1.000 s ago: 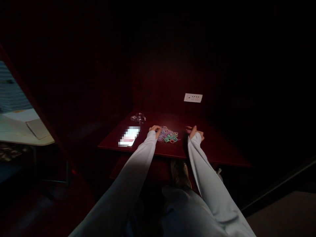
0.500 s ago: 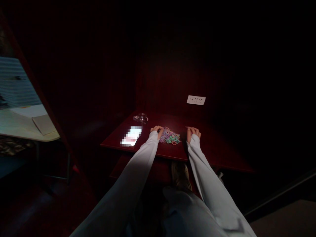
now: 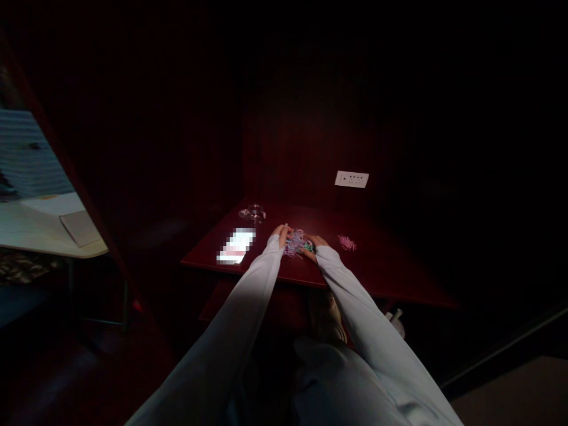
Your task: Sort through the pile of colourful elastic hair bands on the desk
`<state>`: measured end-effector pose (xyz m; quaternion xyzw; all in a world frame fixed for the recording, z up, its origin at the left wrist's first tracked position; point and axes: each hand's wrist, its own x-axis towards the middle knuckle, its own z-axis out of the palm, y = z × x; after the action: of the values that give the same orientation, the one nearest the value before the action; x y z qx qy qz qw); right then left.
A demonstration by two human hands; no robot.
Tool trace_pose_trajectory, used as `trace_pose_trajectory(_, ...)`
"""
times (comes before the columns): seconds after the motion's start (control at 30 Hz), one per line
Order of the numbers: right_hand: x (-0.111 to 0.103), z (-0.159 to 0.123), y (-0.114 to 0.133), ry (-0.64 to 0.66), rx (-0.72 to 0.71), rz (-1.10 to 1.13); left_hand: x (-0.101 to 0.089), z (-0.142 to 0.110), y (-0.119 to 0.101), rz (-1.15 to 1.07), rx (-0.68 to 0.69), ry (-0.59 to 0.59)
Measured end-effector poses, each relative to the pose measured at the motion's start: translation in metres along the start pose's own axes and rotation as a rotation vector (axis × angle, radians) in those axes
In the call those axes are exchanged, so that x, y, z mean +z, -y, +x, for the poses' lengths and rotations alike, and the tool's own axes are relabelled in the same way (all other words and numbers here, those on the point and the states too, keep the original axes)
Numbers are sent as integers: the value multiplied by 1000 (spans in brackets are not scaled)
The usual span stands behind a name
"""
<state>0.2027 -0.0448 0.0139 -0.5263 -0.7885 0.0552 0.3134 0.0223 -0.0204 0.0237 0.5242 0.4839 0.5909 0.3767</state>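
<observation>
A loose heap of small coloured elastic hair ties [image 3: 294, 244], mostly lilac and green, lies on the dark red table. At the heap's left edge rests my left hand [image 3: 280, 234], its fingers stretched forward and apart from any firm hold. My right hand [image 3: 318, 244] touches the heap from the right, thumb and fingers spread around that side. To the right of this hand sits a smaller separate pile of pink hair ties [image 3: 347, 242]. Some ties are partly hidden by my fingers.
A phone with a lit, blurred screen [image 3: 236, 245] lies left of my left arm. Behind it stands a clear container [image 3: 255, 213]. A white socket plate [image 3: 351, 179] is on the back wall. Beyond the left partition, a pale table [image 3: 39, 234] holds a white box [image 3: 80, 220].
My right hand has moved left from the spot of the pink pile to the mixed heap, uncovering the pink ties. The heap is pushed together more tightly; my left hand stays beside it.
</observation>
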Motion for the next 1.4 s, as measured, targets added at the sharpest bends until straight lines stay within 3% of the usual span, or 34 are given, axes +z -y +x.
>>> trace_pose_trajectory(0.3, 1, 16, 4, -89, 69, 93, -2, 2, -1, 20, 17, -13)
trace_pose_trajectory(0.57, -4, 15, 13, -309, 215, 323, -5, 0, -2, 46, 10, 18)
trace_pose_trajectory(0.73, 0, 20, 12, -403, 278, 418, -7, 1, 0, 120, 116, -26)
trace_pose_trajectory(0.93, 8, 26, 16, -337, 165, 362, -9, 4, 2, 159, 155, -1)
trace_pose_trajectory(1.2, 25, 34, 14, -101, -95, 160, -3, 9, 8, 164, 161, -11)
trace_pose_trajectory(1.3, 31, 36, 10, -46, -110, 106, -4, 7, 10, 174, 168, 19)
trace_pose_trajectory(1.4, 36, 38, 6, -71, -86, 112, -7, 4, 10, 245, 270, 128)
